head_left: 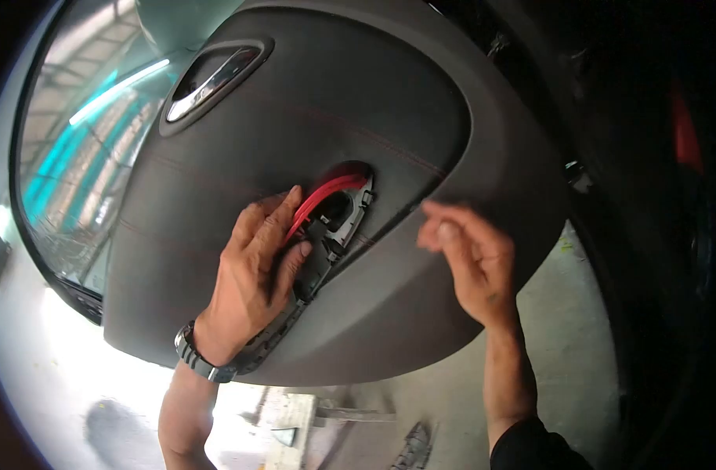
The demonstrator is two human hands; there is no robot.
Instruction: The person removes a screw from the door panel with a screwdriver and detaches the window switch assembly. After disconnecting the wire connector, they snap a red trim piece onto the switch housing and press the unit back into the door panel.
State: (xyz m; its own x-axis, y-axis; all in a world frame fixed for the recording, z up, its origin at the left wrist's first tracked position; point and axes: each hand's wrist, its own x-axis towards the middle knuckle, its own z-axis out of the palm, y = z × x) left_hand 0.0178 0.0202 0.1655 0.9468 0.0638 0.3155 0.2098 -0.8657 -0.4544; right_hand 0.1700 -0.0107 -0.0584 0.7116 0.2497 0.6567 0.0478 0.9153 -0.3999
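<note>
My left hand (256, 270), with a watch at the wrist, is closed on a curved red trim piece (323, 196), thumb below and fingers above. The red piece stands at the upper end of a grey plastic frame with clips (348, 223), set in a dark door panel (319, 94) with red stitching. Part of the frame is hidden behind the left hand. My right hand (471, 254) hovers over the panel's lower right part, away from the frame, its fingers curled and slightly blurred; what they hold, if anything, cannot be made out.
A chrome door handle (213, 84) sits at the panel's upper left, beside the window glass (92, 133). Below the panel, a wooden stand (297, 423) and a shoe (411, 448) show on the floor. The dark car body (640, 235) lies at the right.
</note>
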